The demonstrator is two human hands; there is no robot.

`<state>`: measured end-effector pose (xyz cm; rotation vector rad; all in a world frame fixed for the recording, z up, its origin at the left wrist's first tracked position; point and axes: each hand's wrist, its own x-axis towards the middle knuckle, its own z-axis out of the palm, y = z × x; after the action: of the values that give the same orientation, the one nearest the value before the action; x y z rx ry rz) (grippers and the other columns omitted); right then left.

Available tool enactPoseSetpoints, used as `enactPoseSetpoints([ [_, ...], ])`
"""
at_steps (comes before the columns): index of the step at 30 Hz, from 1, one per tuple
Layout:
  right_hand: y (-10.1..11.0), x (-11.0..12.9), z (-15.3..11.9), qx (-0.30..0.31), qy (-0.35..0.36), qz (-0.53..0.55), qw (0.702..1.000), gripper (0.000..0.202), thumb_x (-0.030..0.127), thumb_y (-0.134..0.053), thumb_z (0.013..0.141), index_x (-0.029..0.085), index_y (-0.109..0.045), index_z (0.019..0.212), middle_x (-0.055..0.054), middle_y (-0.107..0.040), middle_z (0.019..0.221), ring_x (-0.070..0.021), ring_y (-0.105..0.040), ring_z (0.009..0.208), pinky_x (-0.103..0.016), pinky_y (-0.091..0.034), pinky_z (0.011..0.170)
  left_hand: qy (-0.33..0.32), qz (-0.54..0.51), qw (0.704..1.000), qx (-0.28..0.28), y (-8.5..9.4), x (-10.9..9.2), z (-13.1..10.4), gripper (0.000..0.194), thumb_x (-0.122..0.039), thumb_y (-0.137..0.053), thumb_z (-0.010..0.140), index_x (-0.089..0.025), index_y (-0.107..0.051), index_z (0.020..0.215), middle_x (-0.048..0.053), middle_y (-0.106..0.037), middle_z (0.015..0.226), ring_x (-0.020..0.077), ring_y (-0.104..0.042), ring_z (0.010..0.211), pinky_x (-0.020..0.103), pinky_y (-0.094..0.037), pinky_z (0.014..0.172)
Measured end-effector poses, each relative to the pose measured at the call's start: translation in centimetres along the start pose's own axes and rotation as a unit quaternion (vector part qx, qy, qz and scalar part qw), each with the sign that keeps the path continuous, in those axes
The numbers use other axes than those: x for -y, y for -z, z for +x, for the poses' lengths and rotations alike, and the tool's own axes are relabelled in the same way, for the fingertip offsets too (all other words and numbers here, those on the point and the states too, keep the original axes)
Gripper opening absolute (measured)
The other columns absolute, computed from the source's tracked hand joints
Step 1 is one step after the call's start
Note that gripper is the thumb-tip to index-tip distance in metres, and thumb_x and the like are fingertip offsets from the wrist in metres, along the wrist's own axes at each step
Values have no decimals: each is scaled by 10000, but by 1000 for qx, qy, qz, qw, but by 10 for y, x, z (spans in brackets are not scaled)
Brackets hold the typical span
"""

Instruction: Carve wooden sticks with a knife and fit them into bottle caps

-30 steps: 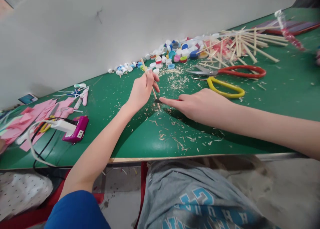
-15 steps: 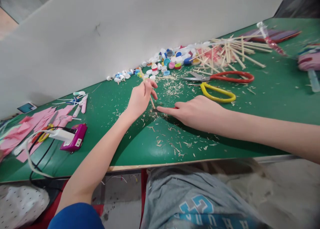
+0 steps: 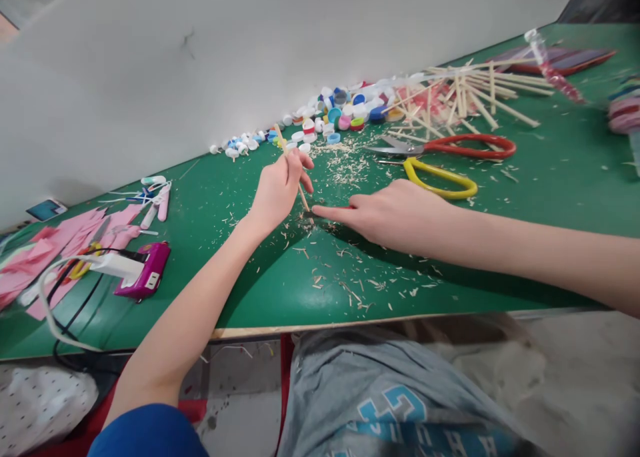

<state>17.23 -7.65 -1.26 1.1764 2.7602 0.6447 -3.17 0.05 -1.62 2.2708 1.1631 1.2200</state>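
"What's along the back, by the pale flat wall [image 3: 200, 70]?"

"A heap of small multicoloured plastic bottle caps [image 3: 334, 115], on the smooth green tabletop [image 3: 560, 190]. The loose pile of thin pale wooden sticks [image 3: 493, 88] lies to its right."

"And the big metal scissors with red and yellow handles [image 3: 433, 146]?"

"In front of that pile, behind the bare right hand [image 3: 400, 217]. Curled pale wood shavings [image 3: 345, 167] lie scattered before the caps and again nearer the front edge."

"Over on the left?"

"The boxy magenta plastic socket block [image 3: 156, 267], left of the bare left hand [image 3: 279, 187]. Flat pink paper sheets [image 3: 63, 240] lie further left."
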Motion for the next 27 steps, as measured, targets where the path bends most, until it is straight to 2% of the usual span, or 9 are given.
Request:
enactPoseSetpoints([
  [6,6,0,0,18,-9,-1,1000,800,65,-421,885,367,-255,1607,-4,-681,836,-96,-361,459,-297,-185,539,-6,-2,1000,4,0,-1,0,556,-632,-261,997,-233,-622,858,-5,-692,595,118,-624,600,282,-520,696],
  [10,11,2,-1,13,-28,-12,999,750,70,-384,917,340,-267,1607,-28,-688,858,-100,-388,488,-301,-188,551,-6,2,1000,-4,0,1,1,555,-614,-250,1008,-234,-628,861,-8,-684,589,114,-620,593,291,-509,714],
  [13,9,3,-1,33,-2,10,999,732,103,-430,925,376,-297,1591,0,-688,832,-95,-363,480,-292,-195,552,-2,5,1000,-5,0,4,2,559,-615,-248,1008,-234,-629,860,-10,-675,567,116,-609,568,300,-502,704],
  [17,5,1,0,-2,-27,16,1000,703,92,-427,928,384,-356,1564,-2,-668,787,-89,-349,467,-283,-197,561,1,-4,1000,5,0,3,2,564,-625,-244,1004,-235,-625,860,-15,-669,559,114,-605,555,308,-498,715],
  [20,3,0,1,10,-5,22,1000,692,125,-447,937,389,-341,1567,11,-647,757,-96,-358,468,-278,-193,554,4,-9,1000,18,0,-3,1,570,-628,-232,1004,-236,-630,890,-12,-671,568,117,-610,564,314,-493,704],
  [23,1,0,2,7,-19,11,1000,693,112,-411,943,385,-326,1574,-8,-643,776,-99,-355,474,-287,-180,551,6,-11,999,40,1,-7,1,577,-636,-234,1000,-232,-637,913,-7,-673,586,119,-621,577,314,-499,696],
  [27,2,1,1,-11,-4,9,1000,698,92,-424,922,376,-352,1556,5,-618,761,-77,-241,460,-290,-139,536,-2,-46,997,60,3,-5,2,602,-641,-205,997,-228,-637,928,-5,-661,604,113,-636,578,306,-506,697],
])
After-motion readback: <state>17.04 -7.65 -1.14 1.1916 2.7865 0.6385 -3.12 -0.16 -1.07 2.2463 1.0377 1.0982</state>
